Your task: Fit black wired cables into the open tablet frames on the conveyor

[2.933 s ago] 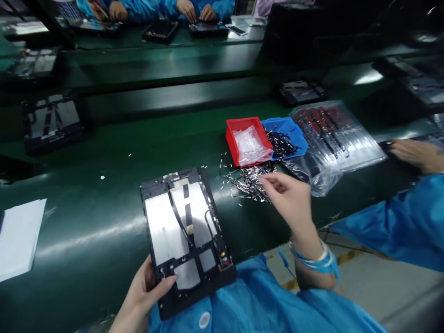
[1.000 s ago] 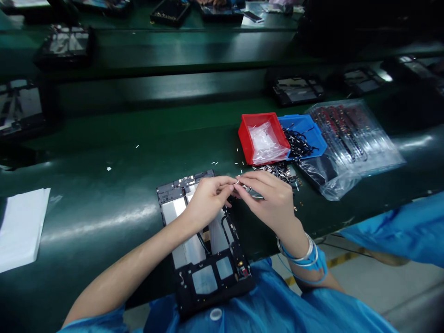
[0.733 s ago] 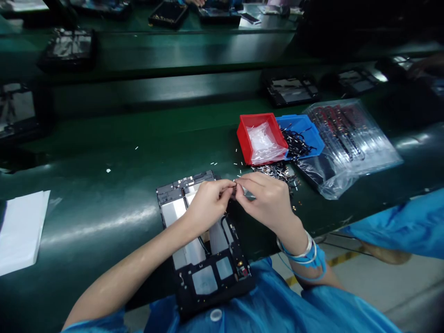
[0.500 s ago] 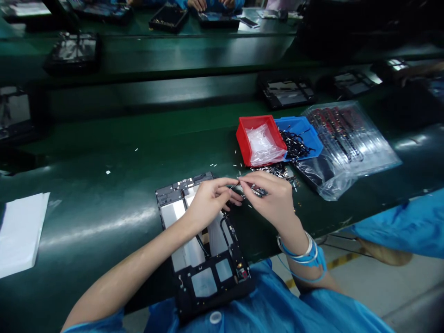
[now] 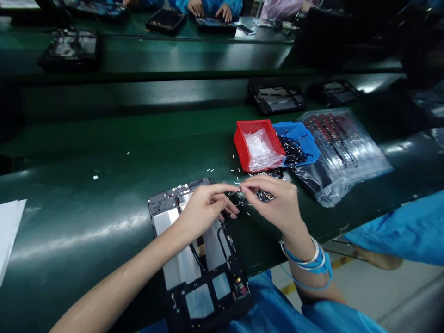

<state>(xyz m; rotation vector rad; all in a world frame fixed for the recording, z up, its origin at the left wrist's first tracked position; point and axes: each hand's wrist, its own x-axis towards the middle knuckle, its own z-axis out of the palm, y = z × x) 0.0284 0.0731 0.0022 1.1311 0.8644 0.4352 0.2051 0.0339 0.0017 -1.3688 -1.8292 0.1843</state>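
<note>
Paper (image 5: 9,226) lies at the green tabletop (image 5: 86,217) left of the fingers (image 5: 222,188). A tablet frame (image 5: 199,296) sits under the left hand (image 5: 204,210). Both hands pinch a tiny metal part (image 5: 239,188); right of the right hand (image 5: 275,203) lie a red bin (image 5: 239,143), blue tray (image 5: 300,132), plastic bag (image 5: 333,185), then floor (image 5: 381,296).

I note a red bin (image 5: 240,144) beside a blue tray (image 5: 297,131), centre right, on a glossy dark green belt (image 5: 72,222). At lower centre, a black frame (image 5: 208,309) surrounds silver panels (image 5: 178,273); a bright blue smock (image 5: 398,236) shows at lower right.
</note>
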